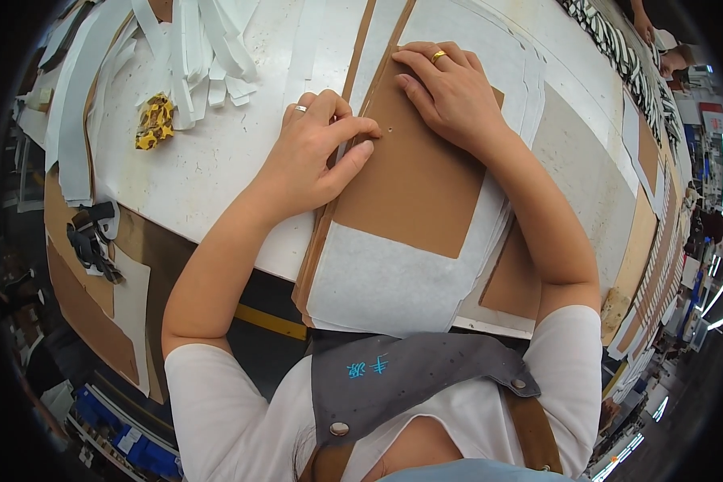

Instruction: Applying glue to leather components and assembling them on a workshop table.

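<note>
One left hand [321, 149] and one right hand [458, 100] make two, with two rings [438, 56], one apiece, and there are one brown sheet [418, 181] under the right hand, one yellow-and-black packet [154, 122], one grey apron [426, 365], two brown straps [532, 430], and one heap of white strips [186, 68] too jumbled to count

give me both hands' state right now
Left hand: fingers curled by the left edge of the brown sheet; grip cannot be told.
Right hand: open, lying over that sheet's far end.
</note>
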